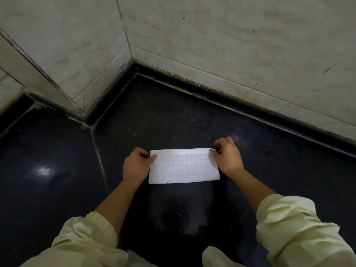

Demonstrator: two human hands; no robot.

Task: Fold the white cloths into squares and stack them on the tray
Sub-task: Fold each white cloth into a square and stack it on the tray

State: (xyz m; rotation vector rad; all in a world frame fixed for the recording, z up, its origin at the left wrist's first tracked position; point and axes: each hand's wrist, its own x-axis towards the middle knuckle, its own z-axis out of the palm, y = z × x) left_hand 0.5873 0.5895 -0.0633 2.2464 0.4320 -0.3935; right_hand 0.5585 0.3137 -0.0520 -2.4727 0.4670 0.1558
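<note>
Still rectangular, grid-textured white cloth (184, 166)

single head view looks steeply down, close over a countertop (192, 116).

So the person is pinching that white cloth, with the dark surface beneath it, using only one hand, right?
Not quite: both hands hold it. The left hand pinches the far left corner of the white cloth, and the right hand pinches the far right corner, with the dark surface beneath, as the head view shows.
</note>
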